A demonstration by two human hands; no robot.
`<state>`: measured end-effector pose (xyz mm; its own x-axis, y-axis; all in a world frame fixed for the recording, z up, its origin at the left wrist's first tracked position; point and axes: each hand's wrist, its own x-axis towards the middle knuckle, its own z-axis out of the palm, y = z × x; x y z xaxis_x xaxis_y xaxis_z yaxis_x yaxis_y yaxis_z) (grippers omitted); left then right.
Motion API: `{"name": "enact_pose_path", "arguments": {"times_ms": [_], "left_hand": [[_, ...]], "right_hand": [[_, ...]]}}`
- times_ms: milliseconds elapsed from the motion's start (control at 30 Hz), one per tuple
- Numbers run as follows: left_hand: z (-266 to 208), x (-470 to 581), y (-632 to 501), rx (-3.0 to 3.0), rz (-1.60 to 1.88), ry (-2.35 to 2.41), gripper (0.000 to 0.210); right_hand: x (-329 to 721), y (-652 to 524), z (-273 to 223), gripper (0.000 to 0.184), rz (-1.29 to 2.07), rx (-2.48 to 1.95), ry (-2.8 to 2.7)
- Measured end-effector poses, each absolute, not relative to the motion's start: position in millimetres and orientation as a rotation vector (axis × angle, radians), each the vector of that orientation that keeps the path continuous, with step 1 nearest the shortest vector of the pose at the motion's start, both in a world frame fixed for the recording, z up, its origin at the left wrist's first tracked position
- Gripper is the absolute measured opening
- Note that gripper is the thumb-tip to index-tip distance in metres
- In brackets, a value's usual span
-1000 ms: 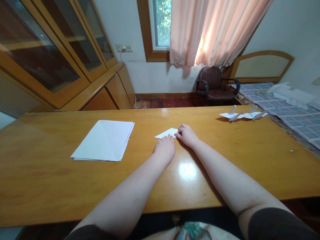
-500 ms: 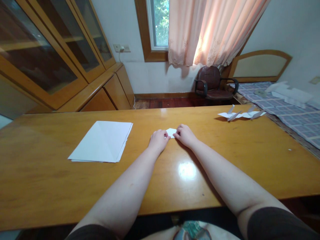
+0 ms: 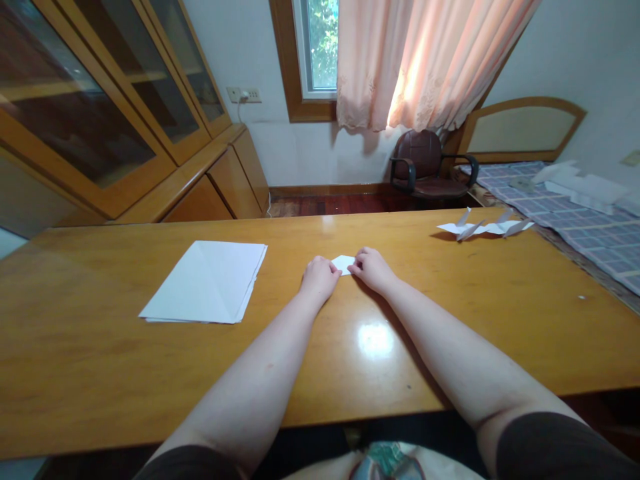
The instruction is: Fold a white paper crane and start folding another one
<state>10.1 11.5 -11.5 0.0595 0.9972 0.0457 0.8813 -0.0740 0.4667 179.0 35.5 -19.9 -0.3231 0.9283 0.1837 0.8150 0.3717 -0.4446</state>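
A small folded piece of white paper point(image 3: 343, 265) lies at the middle of the wooden table, between my two hands. My left hand point(image 3: 321, 275) pinches its left edge, fingers curled and thumb on the near side. On the opposite edge, my right hand point(image 3: 371, 268) is closed in a similar pinch. The fingers cover both ends of the paper, so only its middle and a low peak on the far side show.
A stack of white square sheets point(image 3: 205, 283) lies left of my hands on the table point(image 3: 90, 373). Folded paper figures point(image 3: 485, 228) stand at the far right. Beyond the table are a brown armchair point(image 3: 420, 163), a bed point(image 3: 575, 213) and a glass-door cabinet point(image 3: 165, 127).
Both hands hold nearly the same pose on the folded paper. The whole view has shifted very slightly.
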Motion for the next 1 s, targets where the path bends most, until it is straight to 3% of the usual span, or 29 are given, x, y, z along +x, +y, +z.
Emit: {"name": "enact_pose_path", "arguments": {"times_ms": [267,500,767,1000], "left_hand": [[-16,8,14,2.046,0.542,1.873,0.014],[-16,12,9,2.102,0.511,1.931,0.027],[-18,14,12,2.089,0.467,1.951,0.018],[-19,14,13,2.097,0.469,1.950,0.019]], "right_hand": [[180,34,-18,0.019,0.366,-1.532,-2.239],[182,35,-19,0.023,0.284,-1.697,-2.207],[197,40,-14,0.028,0.297,-1.792,-2.202],[209,42,-8,0.022,0.231,-1.831,-2.147]]}}
